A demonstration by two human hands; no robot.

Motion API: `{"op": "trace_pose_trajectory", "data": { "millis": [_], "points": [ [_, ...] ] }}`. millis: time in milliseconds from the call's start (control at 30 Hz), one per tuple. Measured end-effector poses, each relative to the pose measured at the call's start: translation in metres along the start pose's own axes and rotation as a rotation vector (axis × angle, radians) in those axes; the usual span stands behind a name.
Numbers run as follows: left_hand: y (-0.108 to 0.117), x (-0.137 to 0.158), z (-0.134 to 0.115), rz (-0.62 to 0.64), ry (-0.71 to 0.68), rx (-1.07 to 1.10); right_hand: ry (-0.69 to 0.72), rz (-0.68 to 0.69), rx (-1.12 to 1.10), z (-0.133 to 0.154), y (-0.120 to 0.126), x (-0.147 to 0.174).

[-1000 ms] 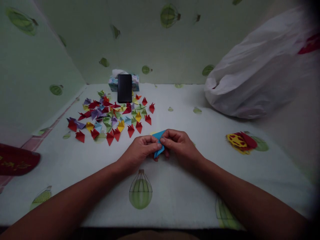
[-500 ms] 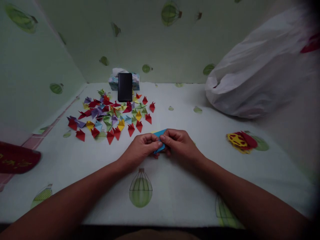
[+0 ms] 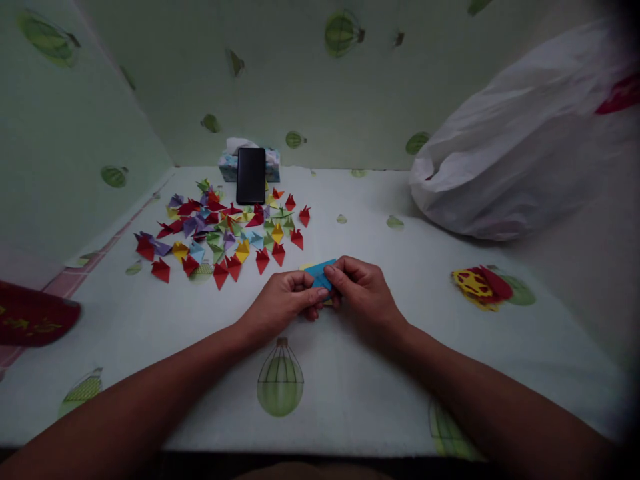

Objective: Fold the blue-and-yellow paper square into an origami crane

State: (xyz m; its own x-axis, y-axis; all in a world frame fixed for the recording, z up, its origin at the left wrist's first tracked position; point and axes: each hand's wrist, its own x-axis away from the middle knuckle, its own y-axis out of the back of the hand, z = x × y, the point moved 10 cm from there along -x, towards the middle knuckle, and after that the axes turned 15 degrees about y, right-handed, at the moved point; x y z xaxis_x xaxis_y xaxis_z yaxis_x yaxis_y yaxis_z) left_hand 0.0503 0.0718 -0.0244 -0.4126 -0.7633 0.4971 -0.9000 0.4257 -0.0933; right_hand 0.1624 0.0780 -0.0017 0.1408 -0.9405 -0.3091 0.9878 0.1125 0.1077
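A small blue sheet of folding paper [image 3: 320,272] is pinched between my two hands, over the middle of the table. My left hand [image 3: 286,298] is closed on its left side, with the thumb lying along the lower edge. On the right side, the thumb and fingers of my right hand [image 3: 363,288] grip the same paper. Something yellow [image 3: 306,266] peeks out behind the blue paper, mostly hidden by the hands. Several folded paper cranes [image 3: 220,235] in red, yellow, green, blue and purple are spread beyond my left hand.
A black phone [image 3: 251,177] leans on a tissue box [image 3: 273,164] at the back. On the right, a large white plastic bag [image 3: 480,160] rests near the wall, with red and yellow cut-outs [image 3: 483,285] in front. A dark red object [image 3: 37,315] is at the left edge.
The thumbs have shifted on the blue paper and more of its face shows between them. My left hand sits slightly lower. The view has moved a little.
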Motion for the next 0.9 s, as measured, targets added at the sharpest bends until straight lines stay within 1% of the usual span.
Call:
{"op": "trace_pose_trajectory", "data": {
  "millis": [100, 200, 433, 667, 800, 900],
  "points": [
    [0.000, 0.001, 0.001, -0.004, 0.040, 0.036, 0.026, -0.041, -0.004, 0.005, 0.002, 0.002],
    [-0.002, 0.001, 0.001, 0.010, 0.049, 0.064, 0.040, -0.092, -0.011, 0.008, 0.005, 0.003],
    [-0.003, -0.001, 0.002, 0.063, 0.013, 0.113, 0.056, -0.170, -0.056, 0.006, 0.009, 0.005],
    [0.002, 0.000, -0.003, 0.026, -0.051, 0.093, 0.062, -0.237, -0.070, 0.006, 0.017, 0.005],
    [0.007, 0.000, -0.004, -0.024, -0.072, 0.088, 0.060, -0.243, -0.075, 0.005, 0.018, 0.004],
    [0.004, 0.004, -0.008, -0.011, -0.103, 0.058, 0.060, -0.208, -0.070, 0.008, 0.013, 0.005]
  ]
}}
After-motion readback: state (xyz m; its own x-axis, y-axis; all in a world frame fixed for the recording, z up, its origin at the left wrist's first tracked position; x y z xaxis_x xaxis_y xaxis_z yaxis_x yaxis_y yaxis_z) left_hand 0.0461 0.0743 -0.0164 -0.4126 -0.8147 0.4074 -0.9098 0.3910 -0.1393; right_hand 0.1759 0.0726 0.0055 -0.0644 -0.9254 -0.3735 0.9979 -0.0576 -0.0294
